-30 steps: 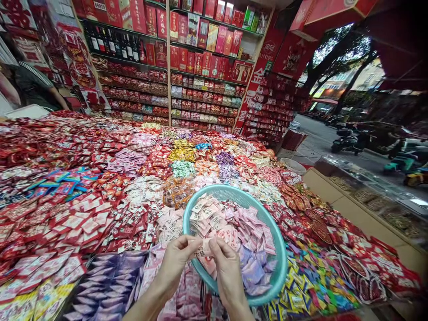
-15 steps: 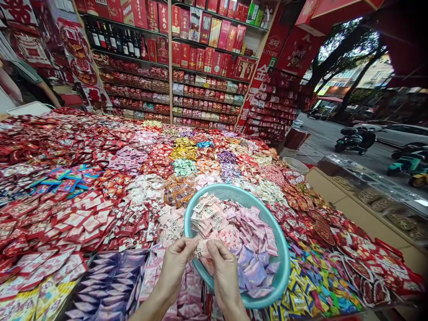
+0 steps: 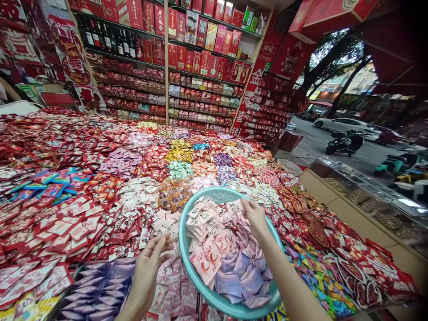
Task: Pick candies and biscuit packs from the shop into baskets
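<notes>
My right hand [image 3: 256, 216] reaches over the far side of a teal plastic basket [image 3: 183, 249]. Its thumb and fingers pinch the edge of a pale pink candy packet [image 3: 235, 207] with black lettering. Left of the basket, my left hand [image 3: 152, 258] hovers above pink packets with loosely curled fingers and nothing visible in them. Inside the basket lie more lettered packets [image 3: 204, 219], pink packets with red print [image 3: 206, 258] and shiny purple packets [image 3: 242, 278].
Heaps of wrapped sweets [image 3: 73, 223] cover the display all around the basket. A tray of purple packets [image 3: 96, 285] stands front left. Shelves with boxes and bottles [image 3: 112, 40] rise behind. Clear-lidded bins [image 3: 364, 196] line the right, beside a street with scooters [image 3: 346, 142].
My hands have parted. The right one carried the lettered packet to the basket's far side; the left let go and moved left. The view has shifted slightly.
</notes>
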`<state>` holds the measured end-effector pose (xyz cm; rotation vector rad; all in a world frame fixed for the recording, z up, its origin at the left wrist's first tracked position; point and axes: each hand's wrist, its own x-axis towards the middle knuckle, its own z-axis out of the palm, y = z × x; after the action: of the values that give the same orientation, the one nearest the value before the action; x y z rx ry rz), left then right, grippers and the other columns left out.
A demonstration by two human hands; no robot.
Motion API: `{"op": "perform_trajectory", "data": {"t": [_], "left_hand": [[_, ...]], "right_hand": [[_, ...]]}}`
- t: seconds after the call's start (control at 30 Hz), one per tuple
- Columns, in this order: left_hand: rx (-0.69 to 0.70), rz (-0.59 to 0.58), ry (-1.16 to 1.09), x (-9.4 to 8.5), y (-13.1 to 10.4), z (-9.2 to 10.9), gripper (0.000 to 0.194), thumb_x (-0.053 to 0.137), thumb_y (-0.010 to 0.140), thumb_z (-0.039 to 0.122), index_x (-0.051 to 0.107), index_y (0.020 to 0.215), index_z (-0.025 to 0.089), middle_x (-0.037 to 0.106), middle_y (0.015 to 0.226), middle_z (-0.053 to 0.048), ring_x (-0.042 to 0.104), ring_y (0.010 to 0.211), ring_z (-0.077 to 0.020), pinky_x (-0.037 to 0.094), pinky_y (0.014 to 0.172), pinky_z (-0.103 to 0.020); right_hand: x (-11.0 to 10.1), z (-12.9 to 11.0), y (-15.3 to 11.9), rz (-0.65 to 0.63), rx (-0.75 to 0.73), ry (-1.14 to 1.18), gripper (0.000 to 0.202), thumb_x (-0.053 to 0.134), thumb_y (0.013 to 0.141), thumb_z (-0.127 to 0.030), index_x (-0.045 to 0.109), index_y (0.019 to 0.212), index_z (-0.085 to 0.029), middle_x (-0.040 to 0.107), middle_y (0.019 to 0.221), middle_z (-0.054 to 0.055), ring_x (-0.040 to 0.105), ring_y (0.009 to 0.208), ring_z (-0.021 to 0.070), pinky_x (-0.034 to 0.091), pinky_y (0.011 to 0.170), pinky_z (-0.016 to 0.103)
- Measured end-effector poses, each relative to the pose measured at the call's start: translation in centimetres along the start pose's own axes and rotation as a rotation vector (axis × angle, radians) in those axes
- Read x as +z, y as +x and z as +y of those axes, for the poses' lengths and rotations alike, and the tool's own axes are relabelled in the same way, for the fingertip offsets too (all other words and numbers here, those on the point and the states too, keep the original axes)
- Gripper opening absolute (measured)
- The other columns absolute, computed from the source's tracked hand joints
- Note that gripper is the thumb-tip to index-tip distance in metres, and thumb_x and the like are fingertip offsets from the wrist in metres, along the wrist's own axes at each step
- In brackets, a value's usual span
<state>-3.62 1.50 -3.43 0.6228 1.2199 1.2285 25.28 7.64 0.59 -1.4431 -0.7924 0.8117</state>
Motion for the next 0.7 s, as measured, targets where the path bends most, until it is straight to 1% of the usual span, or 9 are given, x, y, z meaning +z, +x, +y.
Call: {"op": "perform_trajectory", "data": {"t": [0.1,0.2,0.3,0.37,0.53,0.7], "left_hand": [[-0.016,0.012,0.026,-0.5,0.3,-0.2,0.044,0.072,0.062,0.047,0.064,0.094,0.017,0.068,0.091,-0.006,0.06,0.081,-0.0171,0.048,0.067,-0.024],[-0.022,0.002,0.062,-0.2,0.1,-0.2,0.046,0.072,0.061,0.046,0.064,0.095,0.017,0.068,0.091,-0.007,0.06,0.081,-0.0176,0.048,0.067,-0.025],[-0.027,0.01,0.098,0.2,-0.1,-0.1,0.049,0.073,0.058,0.048,0.064,0.094,0.016,0.068,0.091,-0.008,0.06,0.081,-0.0186,0.048,0.066,-0.026],[-0.026,0.006,0.124,0.4,0.0,-0.2,0.048,0.073,0.058,0.048,0.065,0.094,0.017,0.069,0.091,-0.008,0.06,0.081,-0.019,0.048,0.066,-0.026],[-0.014,-0.024,0.149,0.4,0.5,-1.0,0.044,0.071,0.062,0.045,0.064,0.094,0.016,0.068,0.092,-0.008,0.061,0.08,-0.0197,0.049,0.068,-0.027],[-0.029,-0.048,0.164,0.4,0.7,-1.4,0.041,0.07,0.065,0.043,0.063,0.095,0.017,0.067,0.091,-0.007,0.06,0.082,-0.0185,0.049,0.07,-0.026]], "right_hand": [[0.2,1.4,2.6,-0.021,0.056,-0.026,0.028,0.07,0.061,-0.041,0.054,0.064,-0.018,0.049,0.052,-0.005,0.046,0.044,0.0097,0.036,0.043,0.022],[0.6,3.1,3.4,-0.053,0.121,-0.041,0.022,0.068,0.062,-0.032,0.052,0.072,-0.019,0.053,0.058,-0.003,0.055,0.047,0.0139,0.045,0.047,0.026],[0.5,4.5,3.2,-0.075,0.162,-0.052,0.024,0.065,0.064,-0.022,0.051,0.084,-0.021,0.053,0.061,-0.004,0.058,0.047,0.0155,0.048,0.049,0.029],[0.2,5.1,2.9,-0.095,0.181,-0.06,0.026,0.063,0.065,-0.018,0.051,0.088,-0.022,0.052,0.062,-0.004,0.06,0.049,0.0161,0.049,0.048,0.029],[-0.3,5.8,2.2,-0.144,0.239,-0.062,0.021,0.062,0.067,-0.017,0.052,0.085,-0.021,0.053,0.065,-0.003,0.062,0.051,0.0163,0.051,0.049,0.028],[-0.3,6.2,1.7,-0.164,0.299,-0.044,0.022,0.061,0.067,-0.015,0.05,0.085,-0.021,0.054,0.066,-0.003,0.064,0.054,0.0157,0.053,0.051,0.027]]}}
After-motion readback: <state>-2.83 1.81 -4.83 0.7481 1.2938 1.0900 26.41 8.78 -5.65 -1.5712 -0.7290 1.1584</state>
